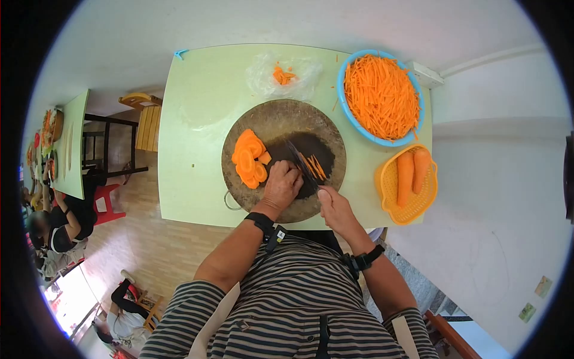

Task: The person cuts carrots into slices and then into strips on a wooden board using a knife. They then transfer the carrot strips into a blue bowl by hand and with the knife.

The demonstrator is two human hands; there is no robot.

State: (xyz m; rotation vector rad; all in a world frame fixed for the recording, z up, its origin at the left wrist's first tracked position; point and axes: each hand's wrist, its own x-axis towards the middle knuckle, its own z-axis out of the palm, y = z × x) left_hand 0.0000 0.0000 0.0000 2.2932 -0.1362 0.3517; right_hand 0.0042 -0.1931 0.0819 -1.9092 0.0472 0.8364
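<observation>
On the round wooden chopping board [281, 116], my right hand [338, 209] is closed around the handle of a dark-bladed knife [302, 164]. My left hand [283, 184] rests on the board just left of the blade, fingers curled down; whatever lies under them is hidden. Thin carrot strips [315, 169] lie against the right side of the blade. Left of my left hand sits a pile of oval carrot slices [248, 160], some overlapping.
At the table's [194, 155] back right stands a blue basin [342, 99] heaped with shredded carrot [382, 96]. Nearer, a yellow basket [391, 208] holds two whole carrots [405, 179]. Behind the board lies a plastic bag [260, 81] with carrot bits. Other people sit far left.
</observation>
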